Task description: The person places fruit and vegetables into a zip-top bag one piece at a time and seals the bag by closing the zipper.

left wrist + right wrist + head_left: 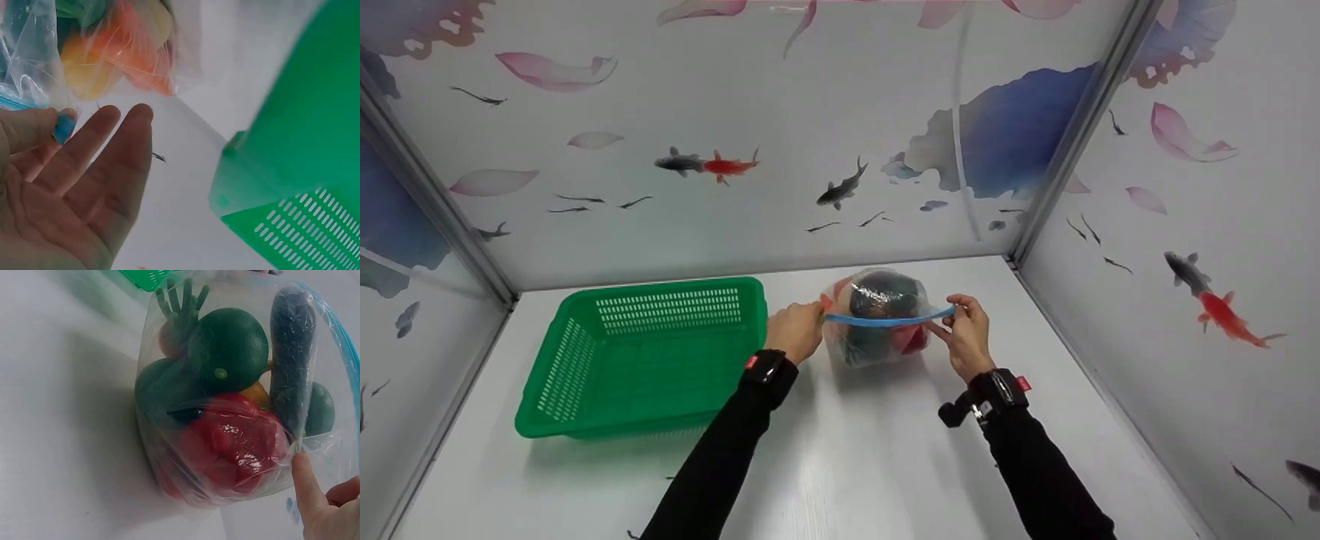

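A clear zip bag [877,349] full of vegetable-shaped items stands on the white table, its blue zip strip [877,322] stretched between both hands. At the strip's left end, my left hand [796,330] pinches the corner between thumb and index finger; in the left wrist view its other fingers extend loosely. My right hand [969,337] pinches the strip's right end, with one finger [304,481] touching the plastic in the right wrist view. Through the film show a red pepper-like piece [230,444], a round green one [228,349], a long dark green one [289,343] and an orange one [129,45].
A green plastic basket [660,420] with slotted walls stands just left of my left hand. Printed panels [780,97] wall the table at the back and both sides, close behind the bag.
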The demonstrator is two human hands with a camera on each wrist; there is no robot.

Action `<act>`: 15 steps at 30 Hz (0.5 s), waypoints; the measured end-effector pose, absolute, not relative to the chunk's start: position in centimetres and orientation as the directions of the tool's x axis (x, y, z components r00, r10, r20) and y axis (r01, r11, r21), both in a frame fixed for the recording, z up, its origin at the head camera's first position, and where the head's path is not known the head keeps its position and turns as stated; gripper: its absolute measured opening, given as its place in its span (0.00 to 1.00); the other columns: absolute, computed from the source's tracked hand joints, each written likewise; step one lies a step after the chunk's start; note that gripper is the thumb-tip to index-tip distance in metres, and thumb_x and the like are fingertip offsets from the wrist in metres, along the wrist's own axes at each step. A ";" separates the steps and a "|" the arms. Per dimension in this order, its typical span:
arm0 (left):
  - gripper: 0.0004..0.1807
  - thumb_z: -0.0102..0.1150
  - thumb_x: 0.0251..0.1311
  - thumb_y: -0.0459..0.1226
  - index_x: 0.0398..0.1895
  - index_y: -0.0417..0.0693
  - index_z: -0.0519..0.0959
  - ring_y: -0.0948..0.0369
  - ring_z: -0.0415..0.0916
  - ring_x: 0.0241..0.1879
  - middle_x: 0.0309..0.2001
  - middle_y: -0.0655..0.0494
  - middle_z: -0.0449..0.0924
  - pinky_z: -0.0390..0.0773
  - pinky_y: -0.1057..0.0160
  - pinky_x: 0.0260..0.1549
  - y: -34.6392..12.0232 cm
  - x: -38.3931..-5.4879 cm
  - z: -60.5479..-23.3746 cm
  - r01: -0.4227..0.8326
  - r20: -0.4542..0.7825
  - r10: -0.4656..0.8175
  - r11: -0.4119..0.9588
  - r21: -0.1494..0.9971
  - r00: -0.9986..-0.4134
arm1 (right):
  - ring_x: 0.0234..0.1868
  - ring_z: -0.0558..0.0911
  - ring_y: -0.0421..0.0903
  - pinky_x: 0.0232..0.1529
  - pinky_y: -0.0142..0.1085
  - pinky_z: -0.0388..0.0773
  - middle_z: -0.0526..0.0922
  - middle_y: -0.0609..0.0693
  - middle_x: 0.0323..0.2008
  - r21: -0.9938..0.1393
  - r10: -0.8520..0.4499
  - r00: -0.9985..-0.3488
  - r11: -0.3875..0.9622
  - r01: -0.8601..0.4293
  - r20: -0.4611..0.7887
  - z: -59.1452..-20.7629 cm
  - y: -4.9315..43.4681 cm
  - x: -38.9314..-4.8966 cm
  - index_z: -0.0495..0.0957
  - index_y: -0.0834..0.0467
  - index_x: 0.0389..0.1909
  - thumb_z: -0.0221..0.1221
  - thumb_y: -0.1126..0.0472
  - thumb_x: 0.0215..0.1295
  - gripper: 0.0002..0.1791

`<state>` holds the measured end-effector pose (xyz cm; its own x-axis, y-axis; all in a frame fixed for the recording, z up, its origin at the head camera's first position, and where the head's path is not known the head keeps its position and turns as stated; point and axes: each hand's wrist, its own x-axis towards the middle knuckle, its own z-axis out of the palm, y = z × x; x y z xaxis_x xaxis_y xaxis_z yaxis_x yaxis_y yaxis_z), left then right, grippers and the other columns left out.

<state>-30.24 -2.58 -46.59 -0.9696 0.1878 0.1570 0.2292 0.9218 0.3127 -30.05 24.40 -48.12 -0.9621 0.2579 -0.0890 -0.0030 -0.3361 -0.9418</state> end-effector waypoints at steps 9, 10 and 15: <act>0.05 0.59 0.60 0.35 0.34 0.46 0.84 0.53 0.81 0.26 0.23 0.50 0.84 0.78 0.53 0.28 -2.2 -26.6 -46.3 0.377 0.306 0.329 0.919 0.112 -0.893 | 0.28 0.67 0.39 0.42 0.36 0.83 0.64 0.48 0.27 -0.946 0.246 -0.964 -0.325 0.017 -0.101 -50.5 27.3 -28.1 0.66 0.64 0.46 0.36 0.68 0.76 0.09; 0.05 0.60 0.59 0.35 0.32 0.46 0.84 0.52 0.81 0.26 0.22 0.50 0.83 0.78 0.52 0.28 -2.2 -26.1 -46.4 0.389 0.331 0.341 0.917 0.090 -0.880 | 0.28 0.68 0.39 0.42 0.36 0.83 0.64 0.48 0.27 -0.949 0.250 -0.963 -0.316 0.015 -0.098 -50.8 27.5 -27.9 0.66 0.64 0.45 0.36 0.68 0.76 0.10; 0.07 0.60 0.57 0.35 0.27 0.47 0.87 0.53 0.78 0.25 0.20 0.52 0.81 0.76 0.55 0.29 -2.2 -23.6 -47.4 0.460 0.396 0.432 0.887 -0.027 -0.810 | 0.25 0.70 0.40 0.40 0.36 0.83 0.66 0.48 0.26 -0.935 0.284 -0.951 -0.354 0.017 -0.125 -51.8 28.5 -26.8 0.71 0.61 0.35 0.37 0.67 0.73 0.13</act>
<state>-23.59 -2.17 -47.37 -0.8100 0.4321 0.3965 0.4601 0.8875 -0.0271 -26.79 28.53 -51.79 -0.9507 0.2837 -0.1249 0.0171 -0.3543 -0.9350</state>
